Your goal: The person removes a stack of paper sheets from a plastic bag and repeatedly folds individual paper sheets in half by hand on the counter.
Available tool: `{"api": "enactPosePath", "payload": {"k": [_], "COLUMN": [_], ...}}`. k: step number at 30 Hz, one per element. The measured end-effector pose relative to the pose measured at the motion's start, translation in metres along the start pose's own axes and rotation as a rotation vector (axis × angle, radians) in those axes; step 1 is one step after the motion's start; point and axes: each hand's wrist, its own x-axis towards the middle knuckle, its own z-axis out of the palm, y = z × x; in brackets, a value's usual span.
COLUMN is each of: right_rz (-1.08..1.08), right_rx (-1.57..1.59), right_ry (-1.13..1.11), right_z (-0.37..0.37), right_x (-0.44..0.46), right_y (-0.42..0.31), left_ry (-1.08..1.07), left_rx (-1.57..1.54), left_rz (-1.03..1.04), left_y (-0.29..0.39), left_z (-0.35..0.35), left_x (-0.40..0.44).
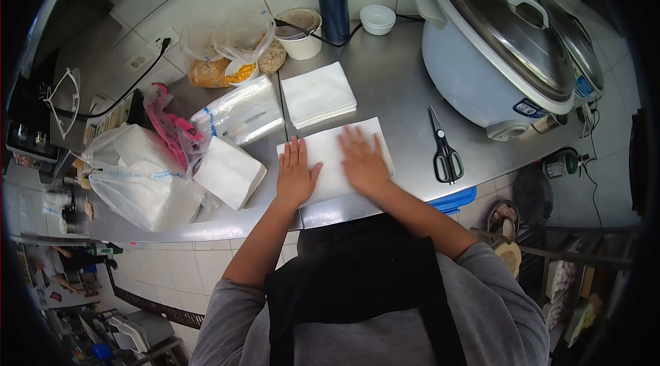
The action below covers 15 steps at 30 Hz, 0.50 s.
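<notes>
My left hand (pixel 296 175) lies flat, fingers stretched, on the left part of a white paper napkin (pixel 325 148) at the counter's front. On its right part is my right hand (pixel 361 161), fingers apart and slightly blurred. Neither hand grips anything. Just behind is a neat stack of folded white napkins (pixel 318 93). Another napkin stack (pixel 230 172) rests to the left, beside a clear plastic bag of white napkins (pixel 144 180). To the right lie black-handled scissors (pixel 447 153), blades pointing away from me.
A large rice cooker (pixel 474 70) occupies the right side. Along the wall stand a dark blue bottle (pixel 333 8), a white bowl (pixel 377 19) and a lidded tub (pixel 300 39). Food bags (pixel 210 71), a clear plastic packet (pixel 244 115) and pink plastic (pixel 168 128) crowd the left.
</notes>
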Motion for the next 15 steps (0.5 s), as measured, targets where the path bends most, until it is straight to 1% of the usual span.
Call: {"api": "enactPosePath", "payload": {"k": [1,2,4,5,7,8,9,11,12,14,15], "right_rz": [-0.057,-0.045,-0.187,-0.178,-0.148,-0.173,-0.176,-0.202,-0.205,-0.211,-0.206], "right_rx": [0.043,0.044,0.18,0.176,0.11,0.096,0.092,0.076,0.097,0.061,0.026], "right_ry": [0.012,0.014,0.011,0.015,0.071,0.052,0.051,0.007,0.058,0.098,0.137], "right_z": [0.001,0.003,0.007,0.007,0.007,0.003,0.001,-0.004,-0.007,-0.008,-0.009], "right_x": [-0.006,-0.013,-0.023,-0.023,-0.028,-0.031,-0.035,-0.037,-0.037,-0.039,-0.04], "right_y": [-0.009,-0.009,-0.005,0.004,0.032,0.044,0.051,0.057,0.055,0.048,0.045], "left_ry": [-0.042,-0.047,0.123,0.124,0.216,0.282,0.286,0.121,0.131,0.13,0.144], "left_rx": [-0.035,-0.034,0.037,0.035,-0.047,-0.065,-0.068,-0.212,-0.211,-0.044,-0.044], "left_rz": [-0.026,-0.015,0.085,0.095,0.087,0.109,0.106,0.151,0.147,0.326,0.326], "left_y": [0.002,0.01,0.026,0.027,0.017,0.014,0.014,0.02,0.023,0.03,0.032], "left_z": [-0.001,-0.013,-0.042,-0.052,-0.067,-0.068,-0.066,-0.064,-0.059,-0.041,-0.036], "left_x": [0.0,0.001,-0.001,-0.002,-0.004,-0.001,0.006,0.031,0.048,0.08,0.089]}}
